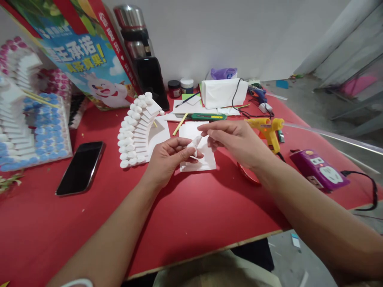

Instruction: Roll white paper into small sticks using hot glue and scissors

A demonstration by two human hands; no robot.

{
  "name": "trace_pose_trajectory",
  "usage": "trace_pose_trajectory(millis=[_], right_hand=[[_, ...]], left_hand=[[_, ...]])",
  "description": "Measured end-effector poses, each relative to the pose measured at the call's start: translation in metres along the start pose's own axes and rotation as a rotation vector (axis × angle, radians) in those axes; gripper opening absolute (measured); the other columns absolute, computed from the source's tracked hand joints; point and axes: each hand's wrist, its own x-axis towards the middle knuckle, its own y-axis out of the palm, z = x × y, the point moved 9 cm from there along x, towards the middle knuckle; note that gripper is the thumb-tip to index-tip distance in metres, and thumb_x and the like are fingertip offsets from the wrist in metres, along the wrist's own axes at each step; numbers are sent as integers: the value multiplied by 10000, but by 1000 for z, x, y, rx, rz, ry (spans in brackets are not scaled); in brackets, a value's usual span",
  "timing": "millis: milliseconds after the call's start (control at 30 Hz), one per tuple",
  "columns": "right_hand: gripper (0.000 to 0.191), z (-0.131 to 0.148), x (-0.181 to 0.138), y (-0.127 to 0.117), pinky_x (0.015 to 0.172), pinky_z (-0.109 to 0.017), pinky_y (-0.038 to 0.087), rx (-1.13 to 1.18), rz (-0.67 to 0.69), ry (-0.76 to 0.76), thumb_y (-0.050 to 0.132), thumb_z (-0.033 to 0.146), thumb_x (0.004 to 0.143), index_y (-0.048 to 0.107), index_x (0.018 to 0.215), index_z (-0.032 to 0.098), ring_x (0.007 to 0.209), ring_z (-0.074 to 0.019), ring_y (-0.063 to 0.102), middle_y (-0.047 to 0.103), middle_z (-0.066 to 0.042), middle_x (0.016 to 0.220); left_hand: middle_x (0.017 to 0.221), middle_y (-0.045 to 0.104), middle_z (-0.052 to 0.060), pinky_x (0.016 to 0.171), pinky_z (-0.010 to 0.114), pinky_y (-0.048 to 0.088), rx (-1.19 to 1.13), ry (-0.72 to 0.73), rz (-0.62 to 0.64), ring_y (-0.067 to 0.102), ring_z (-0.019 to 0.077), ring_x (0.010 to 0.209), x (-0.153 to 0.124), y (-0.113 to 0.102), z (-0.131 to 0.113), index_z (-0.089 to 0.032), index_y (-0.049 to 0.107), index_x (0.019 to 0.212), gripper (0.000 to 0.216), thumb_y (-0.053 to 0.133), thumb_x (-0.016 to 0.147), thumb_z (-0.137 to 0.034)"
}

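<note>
My left hand (167, 157) is closed in a pinch on a small white foam piece (196, 142), held just above a white foam sheet (203, 161) on the red table (191, 207). My right hand (236, 139) hovers over the same sheet, thumb and forefinger pinched on the small piece's upper end. A white foam staircase model (139, 129) edged with rounded white beads stands just left of my left hand.
A black phone (80, 167) lies at the left. A yellow glue gun (267, 129), a purple power strip (318, 169) and a roll of red tape (248, 175) are at the right. Blue and pink bead models (36, 123), a printed box (83, 52), a flask (140, 52), paint jars (181, 87) and a green cutter (208, 116) stand behind.
</note>
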Motion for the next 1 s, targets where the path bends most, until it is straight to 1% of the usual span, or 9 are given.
trace_pose_trajectory(millis=[33,67,133,200,300,467,567,700,1000], right_hand=[[209,-13,4,6,676,-318,529,167,29,29,642,222,875,814,989,190,691,-144,629,743,-50,887],[199,-25,5,10,660,-303,518,279,40,53,656,219,866,816,980,190,681,-132,614,735,-46,875],[174,-38,2,15,656,-288,505,377,63,57,686,210,843,819,953,186,684,-127,607,729,-42,852],[162,-42,-2,19,673,-291,502,372,98,45,702,206,831,817,941,182,705,-139,620,733,-45,828],[157,-39,-6,23,694,-300,509,340,130,29,705,206,828,811,942,184,719,-152,635,741,-43,800],[145,-35,-5,20,702,-307,531,262,72,15,746,229,810,799,939,186,685,-144,637,737,-23,764],[159,-36,-5,22,721,-314,537,277,72,16,771,266,804,788,932,174,695,-145,643,737,-26,752],[152,-35,-4,22,705,-304,531,290,70,2,779,275,805,782,910,164,682,-141,640,729,-25,722],[107,-30,-3,19,704,-294,530,201,76,-62,736,271,839,778,856,175,701,-137,639,732,-31,803]], left_hand=[[833,805,75,783,352,619,-10,-1,7,779,230,776,0,0,0,-168,691,980,335,868,765,-355],[841,807,77,797,362,619,-19,-2,18,780,232,784,0,1,0,-168,692,987,331,863,772,-353],[860,808,82,828,377,616,-25,3,34,780,236,806,1,3,0,-164,699,997,318,850,789,-351],[882,807,91,855,382,609,-7,5,39,779,242,837,1,3,0,-155,709,1006,316,838,802,-360],[895,806,102,866,384,603,19,1,24,778,257,868,1,2,1,-148,712,1011,346,843,792,-381],[884,807,98,862,388,601,20,1,19,781,261,870,1,1,3,-152,704,1022,366,849,782,-388],[887,808,98,850,382,602,17,-8,21,782,265,879,1,1,5,-154,699,1033,367,849,785,-378],[901,809,102,824,347,597,24,-8,32,779,251,880,1,2,5,-149,700,1033,345,843,797,-356],[871,804,83,801,330,591,44,-4,46,766,218,798,1,3,4,-152,718,1026,321,836,804,-352]])
